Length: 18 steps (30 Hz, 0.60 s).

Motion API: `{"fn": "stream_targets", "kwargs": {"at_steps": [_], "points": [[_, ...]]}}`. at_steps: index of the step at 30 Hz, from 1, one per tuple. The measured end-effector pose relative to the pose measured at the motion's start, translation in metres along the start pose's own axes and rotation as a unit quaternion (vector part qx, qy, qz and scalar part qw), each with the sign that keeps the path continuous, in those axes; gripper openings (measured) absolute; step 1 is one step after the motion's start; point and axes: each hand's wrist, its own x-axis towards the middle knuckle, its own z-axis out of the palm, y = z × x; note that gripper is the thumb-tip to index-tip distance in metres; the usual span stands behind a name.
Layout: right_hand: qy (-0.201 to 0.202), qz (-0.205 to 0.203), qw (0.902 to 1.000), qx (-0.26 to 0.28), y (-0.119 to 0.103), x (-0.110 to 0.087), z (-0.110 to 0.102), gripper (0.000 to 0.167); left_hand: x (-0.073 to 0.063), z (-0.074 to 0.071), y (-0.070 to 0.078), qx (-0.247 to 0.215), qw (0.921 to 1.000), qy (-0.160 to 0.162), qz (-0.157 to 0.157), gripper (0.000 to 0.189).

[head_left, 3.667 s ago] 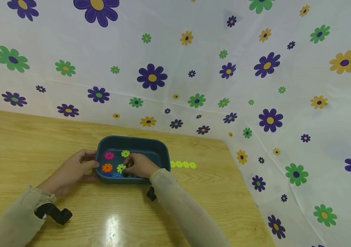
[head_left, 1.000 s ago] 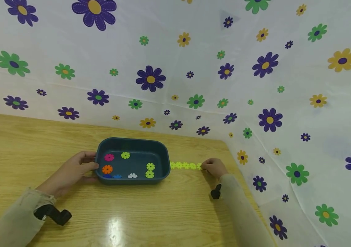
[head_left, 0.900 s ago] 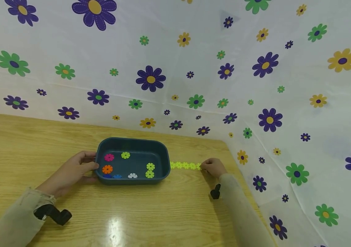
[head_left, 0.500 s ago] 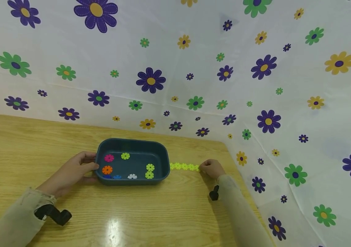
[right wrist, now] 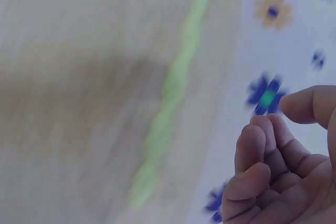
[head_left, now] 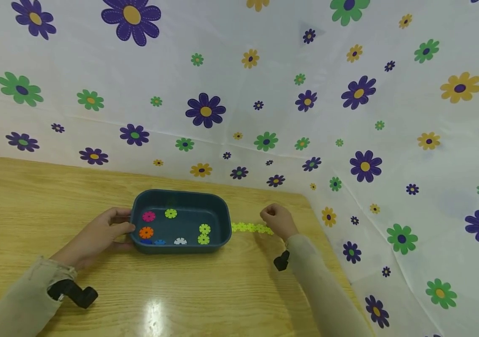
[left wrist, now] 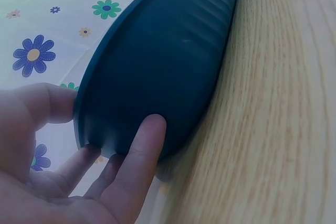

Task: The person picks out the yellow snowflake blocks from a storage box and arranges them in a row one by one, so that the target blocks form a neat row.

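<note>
Tray edge (left wrist: pixel 79 111) sits gripped by left fingers (left wrist: pixel 143 148); right fingers (right wrist: pixel 250 142), loosely parted, hover off the yellow chain (right wrist: pixel 176 80).

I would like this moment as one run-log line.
left hand: holds bin | right hand: empty, apart from yellow row | yellow row: on table beside bin

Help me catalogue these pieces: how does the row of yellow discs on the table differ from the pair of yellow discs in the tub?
The row of yellow discs lies on the wooden table, while the pair of yellow discs lies inside the blue-green tub. The row is longer, with more discs than the pair. The row runs sideways; the pair, near to far. Both show notched, flower-like outlines.
</note>
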Motion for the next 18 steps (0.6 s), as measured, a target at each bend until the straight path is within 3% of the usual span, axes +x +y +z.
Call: {"fn": "stream_targets", "kwargs": {"at_steps": [8, 18], "points": [[-0.009, -0.09, 0.9959, -0.003, -0.062, -0.013, 0.03, 0.02, 0.0, 0.0, 0.001, -0.006, 1.0, 0.001, 0.001, 0.064], [-0.058, -0.133, 0.9894, 0.011, -0.106, -0.017, 0.076, 0.019, 0.0, 0.001, 0.001, 0.005, 1.0, 0.005, -0.005, 0.064]]}}
